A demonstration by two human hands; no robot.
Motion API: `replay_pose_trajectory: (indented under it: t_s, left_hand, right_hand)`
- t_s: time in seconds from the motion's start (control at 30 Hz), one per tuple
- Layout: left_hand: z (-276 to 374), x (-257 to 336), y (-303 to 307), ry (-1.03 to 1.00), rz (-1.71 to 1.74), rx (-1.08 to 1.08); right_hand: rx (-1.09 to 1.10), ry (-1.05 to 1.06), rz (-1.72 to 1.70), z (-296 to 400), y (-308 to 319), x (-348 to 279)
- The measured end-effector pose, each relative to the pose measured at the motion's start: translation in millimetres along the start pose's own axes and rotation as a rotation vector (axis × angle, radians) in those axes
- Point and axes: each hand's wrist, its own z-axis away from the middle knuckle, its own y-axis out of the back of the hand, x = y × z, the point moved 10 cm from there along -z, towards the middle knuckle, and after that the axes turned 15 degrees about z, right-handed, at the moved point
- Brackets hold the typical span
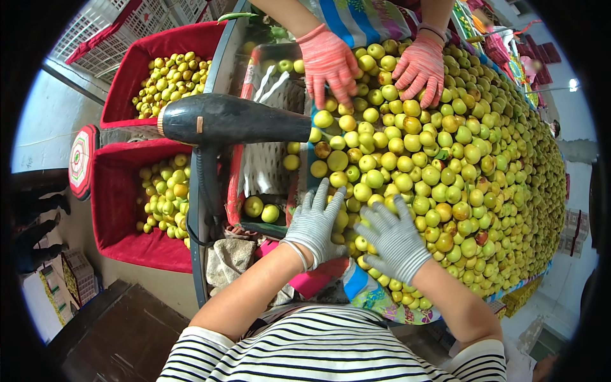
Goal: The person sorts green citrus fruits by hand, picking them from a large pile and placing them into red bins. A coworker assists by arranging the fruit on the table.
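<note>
A large heap of green jujube-like fruits (448,191), some with brown patches, covers the sorting table in front of me. My left hand (316,224), in a grey-and-white striped knit glove, rests at the heap's near left edge with fingers spread. My right hand (394,241), gloved the same way, lies palm down on the fruits just to its right, fingers apart. Neither hand grips a fruit that I can see; the palms are hidden. Left of the heap, a black hair dryer (238,119) points its nozzle at the fruits, above a red-edged tray (235,186) with a few fruits.
Across from me, a co-worker's hands in red knit gloves (329,64) touch the heap. Two red-lined crates (114,234) (121,81) holding fruits stand beyond the table's left rim (198,267). A crumpled cloth (230,260) lies near my left forearm.
</note>
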Motion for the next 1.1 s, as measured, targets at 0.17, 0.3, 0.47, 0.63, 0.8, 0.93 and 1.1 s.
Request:
replay_pose_trajectory:
  t_s: [0.17,0.3,0.47,0.63,0.8,0.93,1.1]
  left_hand:
    - [-8,-10,12,-0.008,0.145,0.145]
    - [-7,-43,28,-0.025,0.422,0.425]
    - [-9,-98,31,-0.016,0.79,0.628]
    - [-7,-87,37,-0.014,0.77,0.629]
    - [-14,-84,26,-0.035,0.792,0.526]
    - [-24,-77,15,-0.046,0.753,0.464]
    - [-21,-90,13,0.004,0.803,0.471]
  right_hand:
    - [-0.035,-0.014,0.093,-16,-16,-6]
    - [0.016,-0.012,0.066,-30,-13,9]
    - [0.089,-0.103,0.077,-36,3,40]
    - [0.051,-0.204,0.16,-40,3,85]
    - [0.15,-0.28,0.008,-48,25,119]
    - [0.327,-0.211,-0.164,-119,37,107]
    - [0.043,-0.267,-0.232,-150,9,93]
